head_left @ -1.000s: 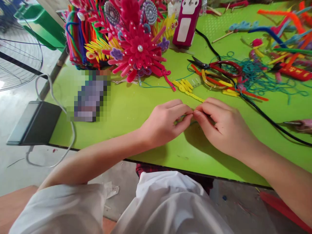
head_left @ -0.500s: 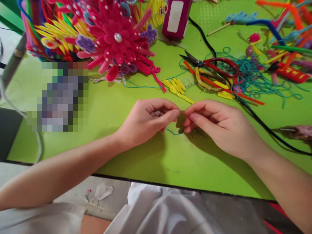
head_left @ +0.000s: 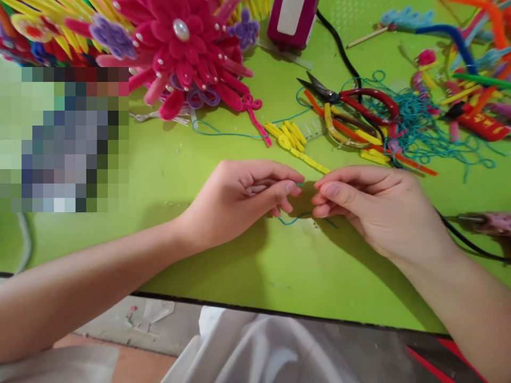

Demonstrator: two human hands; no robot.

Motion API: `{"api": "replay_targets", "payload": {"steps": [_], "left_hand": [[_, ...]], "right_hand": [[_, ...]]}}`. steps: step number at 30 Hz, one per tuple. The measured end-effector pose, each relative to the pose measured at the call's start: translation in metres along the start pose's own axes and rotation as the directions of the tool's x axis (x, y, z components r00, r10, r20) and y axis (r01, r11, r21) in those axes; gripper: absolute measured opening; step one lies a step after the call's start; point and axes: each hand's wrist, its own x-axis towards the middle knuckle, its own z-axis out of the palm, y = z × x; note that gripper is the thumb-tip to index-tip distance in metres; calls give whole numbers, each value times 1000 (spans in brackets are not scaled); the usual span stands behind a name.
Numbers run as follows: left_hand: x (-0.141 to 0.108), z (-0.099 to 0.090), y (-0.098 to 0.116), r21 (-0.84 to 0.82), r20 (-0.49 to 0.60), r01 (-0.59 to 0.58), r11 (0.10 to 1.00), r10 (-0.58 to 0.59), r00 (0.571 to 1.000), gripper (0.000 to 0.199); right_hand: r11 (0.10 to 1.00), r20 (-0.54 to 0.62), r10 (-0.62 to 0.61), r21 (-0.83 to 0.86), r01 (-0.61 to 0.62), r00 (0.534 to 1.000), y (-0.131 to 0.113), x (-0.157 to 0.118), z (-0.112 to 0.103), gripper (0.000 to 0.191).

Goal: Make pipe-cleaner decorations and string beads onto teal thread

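Over the green table's front half, my left hand (head_left: 255, 194) pinches a thin teal thread (head_left: 296, 218). A bit of the thread shows at its fingertips, and more trails below towards the right hand. Facing it across a small gap, my right hand (head_left: 371, 205) has its thumb pressed to its fingers. What lies in that pinch, if anything, is too small to make out. Just beyond the fingertips lies a yellow pipe-cleaner piece (head_left: 293, 143) with several short loops and a long stem reaching to the right hand.
Red-handled scissors (head_left: 359, 101) lie beside a tangle of teal thread (head_left: 419, 119). A pink pipe-cleaner flower (head_left: 183, 58) with pearls stands at the back left. A purple box (head_left: 290, 24), a black cable (head_left: 339, 48) and a pink glue gun (head_left: 489, 223) are around. Coloured pipe cleaners (head_left: 447, 42) crowd the right.
My hands have drawn slightly apart, and a bit of teal thread now shows at the left fingertips. The camera view has shifted a little.
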Motion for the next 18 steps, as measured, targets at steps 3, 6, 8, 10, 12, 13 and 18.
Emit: {"api": "replay_targets", "payload": {"steps": [3, 6, 8, 10, 12, 13, 18], "left_hand": [[-1, 1, 1, 5, 12, -13, 1000, 13, 1000, 8], [-2, 1, 1, 10, 18, -20, 1000, 20, 1000, 7], [-3, 0, 1, 11, 20, -18, 1000, 18, 1000, 8], [-4, -1, -1, 4, 27, -27, 1000, 27, 999, 9], [-5, -1, -3, -2, 40, -58, 998, 58, 998, 9], [-6, -1, -3, 0, 44, -76, 997, 76, 996, 8], [-7, 0, -5, 14, 60, -119, 993, 118, 991, 4]], "right_hand": [[998, -18, -53, -29, 53, 998, 3, 1, 0, 10], [995, -8, -73, -71, 73, 997, 5, 1, -1, 11], [994, -11, -75, -85, 74, 997, 7, 2, -2, 11], [992, -12, -86, -94, 84, 996, 9, 2, -2, 11], [991, 11, -93, -91, 93, 996, 10, 1, -2, 12], [992, 29, -97, -84, 99, 995, 10, 1, -2, 12], [988, 82, -145, -34, 149, 986, 7, 0, 1, 16]]}}
